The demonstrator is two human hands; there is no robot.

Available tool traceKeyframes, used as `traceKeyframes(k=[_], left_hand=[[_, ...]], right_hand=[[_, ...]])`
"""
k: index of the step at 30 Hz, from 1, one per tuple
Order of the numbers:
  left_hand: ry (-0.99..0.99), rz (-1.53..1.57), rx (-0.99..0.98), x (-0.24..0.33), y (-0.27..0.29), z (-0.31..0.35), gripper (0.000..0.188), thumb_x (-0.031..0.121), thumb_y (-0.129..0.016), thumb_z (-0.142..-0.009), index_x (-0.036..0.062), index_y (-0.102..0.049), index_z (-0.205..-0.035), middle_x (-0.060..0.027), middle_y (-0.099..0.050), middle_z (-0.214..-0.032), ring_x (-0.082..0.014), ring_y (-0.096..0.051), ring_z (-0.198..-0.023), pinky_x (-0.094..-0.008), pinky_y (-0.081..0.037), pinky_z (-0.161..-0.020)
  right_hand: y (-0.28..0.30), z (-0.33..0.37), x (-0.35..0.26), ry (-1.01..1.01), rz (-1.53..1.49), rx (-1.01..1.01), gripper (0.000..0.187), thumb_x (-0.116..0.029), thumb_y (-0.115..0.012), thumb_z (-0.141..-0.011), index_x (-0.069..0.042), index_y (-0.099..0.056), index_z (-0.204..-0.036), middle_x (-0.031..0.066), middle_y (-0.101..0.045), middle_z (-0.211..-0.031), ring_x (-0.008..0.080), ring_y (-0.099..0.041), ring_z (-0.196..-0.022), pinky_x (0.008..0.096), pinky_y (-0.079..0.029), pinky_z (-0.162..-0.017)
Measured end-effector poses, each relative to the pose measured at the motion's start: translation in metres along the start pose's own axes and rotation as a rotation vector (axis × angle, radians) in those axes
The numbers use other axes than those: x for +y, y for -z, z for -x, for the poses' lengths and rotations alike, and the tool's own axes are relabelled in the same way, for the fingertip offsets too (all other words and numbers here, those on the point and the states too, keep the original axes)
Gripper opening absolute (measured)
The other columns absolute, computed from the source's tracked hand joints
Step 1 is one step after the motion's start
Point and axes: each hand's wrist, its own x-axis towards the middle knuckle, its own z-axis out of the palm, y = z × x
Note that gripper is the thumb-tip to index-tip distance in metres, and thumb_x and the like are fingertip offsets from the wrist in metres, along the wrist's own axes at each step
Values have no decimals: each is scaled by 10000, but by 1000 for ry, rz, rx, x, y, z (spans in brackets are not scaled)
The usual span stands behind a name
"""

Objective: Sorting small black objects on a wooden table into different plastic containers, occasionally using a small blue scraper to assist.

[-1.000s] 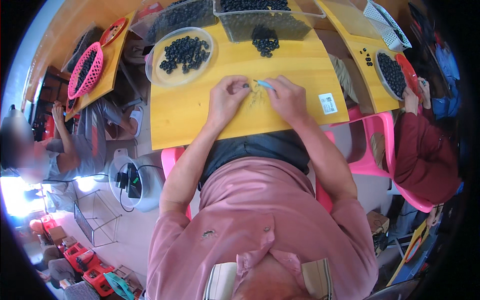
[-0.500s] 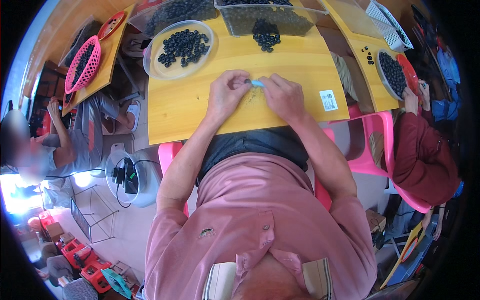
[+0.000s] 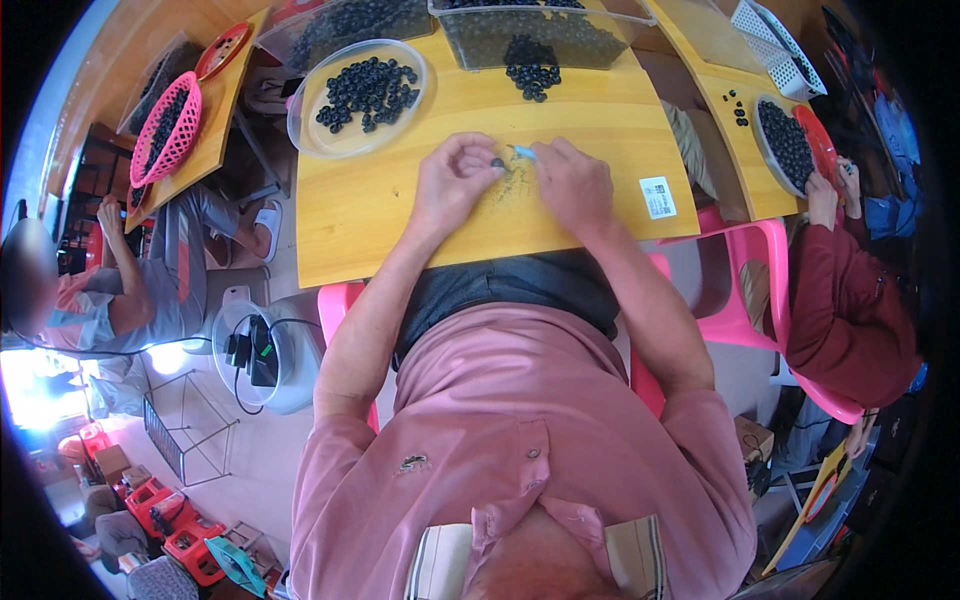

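Over the wooden table, my left hand pinches a small dark round part between thumb and fingertips. My right hand is closed around a small light-blue-handled trimming tool. Its thin tip sticks out toward the left, a little apart from the part. Dark crumbs or shavings are scattered on the wood between my hands.
A round clear tray of black ring-like parts stands at the far left. A loose pile lies before a clear bin. A label is at the right. Co-workers sit on both sides, one on a pink chair.
The tool has come away from the small part, leaving a gap. My right hand has shifted slightly right, and more crumbs show on the table.
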Motion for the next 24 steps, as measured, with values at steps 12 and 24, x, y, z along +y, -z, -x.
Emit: traceKeyframes(k=[12,24], left_hand=[[-207,-281,168,24,23,-7,177,-10,-787,-879,3,-760,-1053,-47,-707,-998,-105,-680,-881,-241,-548,-792],[-609,-855,60,38,20,-69,336,123,-703,-948,42,-670,-1273,-182,-667,-1311,-389,-610,-1266,-437,-476,-1108]], right_hand=[[6,2,6,-61,-54,29,110,-129,-729,-890,-123,-739,-999,60,-665,-851,298,-716,-730,440,-572,-617],[15,-7,19,-291,-220,153,125,-92,-738,-906,-82,-781,-1022,129,-698,-863,343,-698,-760,412,-550,-665]])
